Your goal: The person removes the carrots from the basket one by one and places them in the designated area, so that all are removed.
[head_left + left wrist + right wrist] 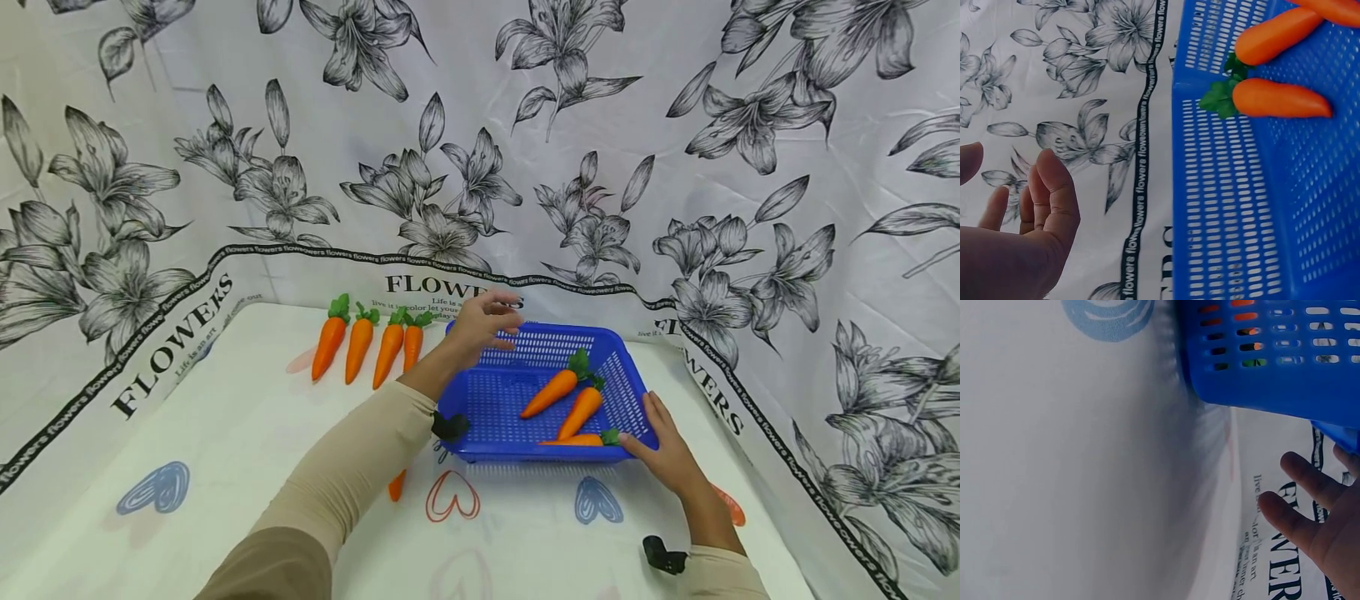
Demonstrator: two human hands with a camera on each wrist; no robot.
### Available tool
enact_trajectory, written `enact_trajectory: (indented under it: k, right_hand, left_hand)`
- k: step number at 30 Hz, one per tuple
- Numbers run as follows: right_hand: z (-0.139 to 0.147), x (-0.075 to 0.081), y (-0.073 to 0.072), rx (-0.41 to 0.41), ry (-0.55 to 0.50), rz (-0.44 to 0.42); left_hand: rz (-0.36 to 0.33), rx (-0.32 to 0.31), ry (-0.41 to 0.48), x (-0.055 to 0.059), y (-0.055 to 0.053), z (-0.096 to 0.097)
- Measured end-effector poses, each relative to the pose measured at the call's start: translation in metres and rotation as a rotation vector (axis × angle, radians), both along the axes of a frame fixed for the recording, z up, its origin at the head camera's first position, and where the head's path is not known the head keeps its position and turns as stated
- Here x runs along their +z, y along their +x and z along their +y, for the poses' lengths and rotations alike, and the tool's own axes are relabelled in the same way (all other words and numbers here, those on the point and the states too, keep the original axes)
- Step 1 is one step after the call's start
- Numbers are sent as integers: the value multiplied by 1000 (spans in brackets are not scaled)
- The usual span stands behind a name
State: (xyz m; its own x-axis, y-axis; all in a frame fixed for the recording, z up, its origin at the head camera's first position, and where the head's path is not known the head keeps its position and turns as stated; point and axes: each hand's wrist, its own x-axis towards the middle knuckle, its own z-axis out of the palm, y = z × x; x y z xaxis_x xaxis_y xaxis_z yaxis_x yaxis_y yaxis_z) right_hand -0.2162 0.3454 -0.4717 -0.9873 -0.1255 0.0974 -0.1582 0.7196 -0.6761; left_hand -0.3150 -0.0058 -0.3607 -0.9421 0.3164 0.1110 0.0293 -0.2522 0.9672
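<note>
A blue plastic basket [487,392] with slotted walls stands on the table. Three orange carrots with green tops lie inside, at its right side: one carrot [551,393] towards the back, another [582,412] beside it, a third [581,440] along the front wall. Above the basket's back left rim is my left hand [486,323], fingers loosely bent and apart, nothing held; the left wrist view shows this hand [1041,231] beside the basket wall. My right hand [671,450] is at the front right corner, its thumb by the rim. Its fingers look spread and fairly straight in the right wrist view.
Several carrots [359,350] lie in a row at the back left of the table [247,417]. One more carrot [397,485] shows only its tip beyond my left forearm. A flower-printed cloth [420,75] hangs behind and around the table.
</note>
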Motion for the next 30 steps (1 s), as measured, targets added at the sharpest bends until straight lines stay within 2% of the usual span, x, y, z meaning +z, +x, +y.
enact_trajectory:
  k: [6,12,19,30]
  right_hand:
    - [0,-1,0,13,-2,-4]
    - [2,-1,0,5,6,2]
    - [4,-5,-1,11,-5,8]
    - [6,-7,-4,4,-16,15]
  left_hand:
    - [-57,16,11,-16,-7,8]
    - [-77,35,-4,-24,-14,17]
    - [-127,27,-13,-37,-25,26]
    - [-137,36,-48,-47,-34,36]
